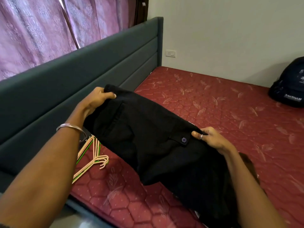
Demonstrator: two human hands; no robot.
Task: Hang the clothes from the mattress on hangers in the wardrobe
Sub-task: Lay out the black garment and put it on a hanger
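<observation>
Item 1, nearest: black trousers (158,145), which we hold stretched by the waistband above the mattress (222,109), the legs trailing down toward us and off the lower edge of view. A buttoned pocket flap shows near the right end of the waistband, a slit pocket near the left.

Item 2: our right hand (209,139), fingers curled, pinches the waistband's near-right end; a ring sits on 1 finger.

Item 3: our left hand (97,99), thumb on top and fingers curled under, grips the waistband's far-left end. A bangle (70,127) circles that wrist.

Item 4: hangers (92,155), a loose bundle in peach and green, lying flat on the mattress by the headboard (74,71), partly under our left forearm and the trousers. We cannot tell the count.

Item 5: mattress, red with a quilted leaf pattern, filling the right and middle of view. A dark brown shape beside our right forearm lies on it; we cannot tell what it is.

Item 6: headboard, grey-green and padded, running along the left.

Item 7: backpack (289,86), dark with white print, on the mattress's far right edge against the wall.

Item 8, farthest: pink curtain (41,27) above the headboard; socket (170,53) on the white wall.
</observation>
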